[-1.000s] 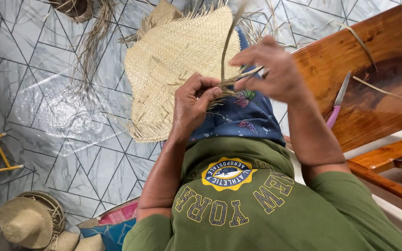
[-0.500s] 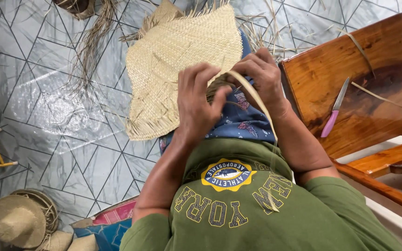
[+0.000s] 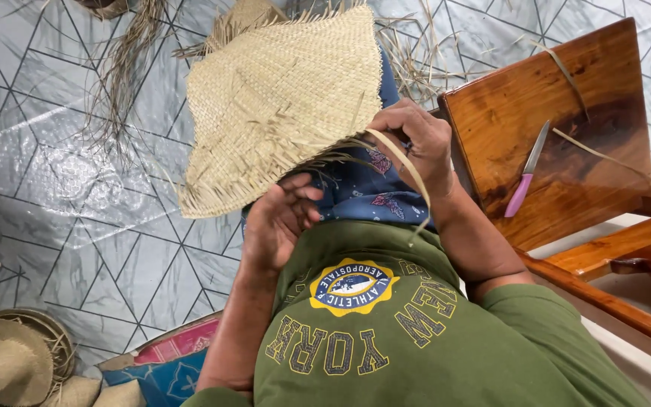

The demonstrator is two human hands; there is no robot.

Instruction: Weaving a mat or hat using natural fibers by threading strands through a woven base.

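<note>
Far left, bottom corner: straw hats (image 3: pixel 5 362) are stacked on the tiled floor (image 3: pixel 77 188). Loose dried fibres (image 3: pixel 126 68) are scattered on the tiles above them.

Centre: a woven straw mat (image 3: pixel 284 98), unfinished and with frayed strand ends along its lower edge, is spread over the person's lap and knees, its far end reaching toward the floor. The left hand (image 3: pixel 276 222) is seen just below the mat's frayed edge, fingers loosely curled and parted, palm turned inward; nothing is gripped in it.

Right of centre: the right hand (image 3: pixel 416 143) is closed on a single flat straw strip (image 3: pixel 408 169) at the mat's right edge; the strip arcs down over the wrist toward the green shirt (image 3: pixel 386 339).

Right: a wooden bench seat (image 3: pixel 551 128) is noted beside the person. A knife (image 3: pixel 525 181) with a pink handle lies on it, well apart from both hands. Another loose strip (image 3: pixel 604 154) lies across the wood.
</note>
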